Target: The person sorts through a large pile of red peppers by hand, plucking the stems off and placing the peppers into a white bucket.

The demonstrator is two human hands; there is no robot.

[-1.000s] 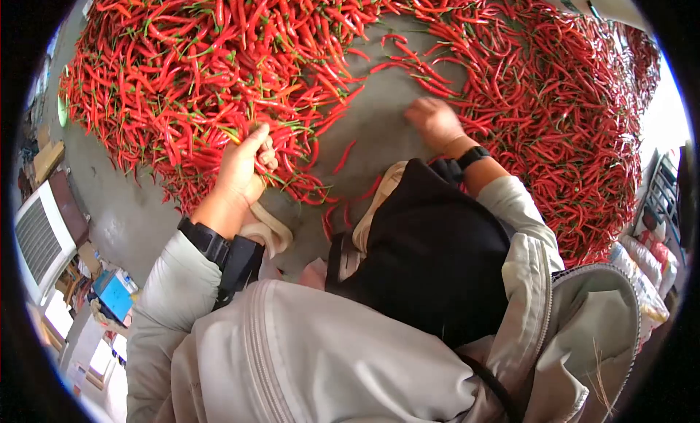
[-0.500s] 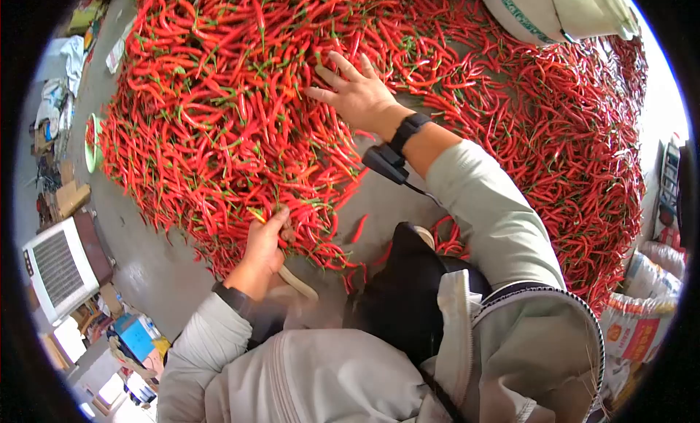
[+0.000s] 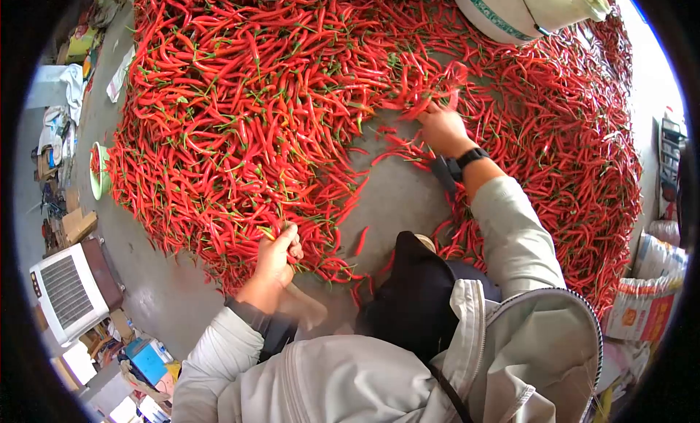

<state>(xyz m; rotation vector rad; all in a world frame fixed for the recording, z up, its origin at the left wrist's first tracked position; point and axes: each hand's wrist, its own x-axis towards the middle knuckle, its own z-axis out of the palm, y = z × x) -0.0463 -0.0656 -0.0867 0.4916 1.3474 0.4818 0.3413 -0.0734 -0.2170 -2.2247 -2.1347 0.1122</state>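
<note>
A thick heap of red chili peppers (image 3: 240,124) with green stems spreads over the floor in front of me. My left hand (image 3: 277,254) is closed at the heap's near edge, with a yellowish chili pepper (image 3: 267,233) poking out of its fingers. Farther off, at the gap between the heap and a second spread of chilies (image 3: 561,146) on the right, my right hand (image 3: 443,129) has its fingers curled around several red chilies (image 3: 419,107). Some of these are blurred by motion. A black band (image 3: 472,158) circles my right wrist.
A white bucket (image 3: 496,11) stands at the top right among the chilies. On the left are a green-rimmed bowl (image 3: 100,171), a white air cooler (image 3: 69,288) and clutter. Printed sacks (image 3: 642,306) lie at the right edge. Grey floor (image 3: 390,197) shows between the chilies.
My right hand has moved right and toward me, from lying spread on the heap to holding chilies at the gap. My left hand remains closed at the heap's near edge.
</note>
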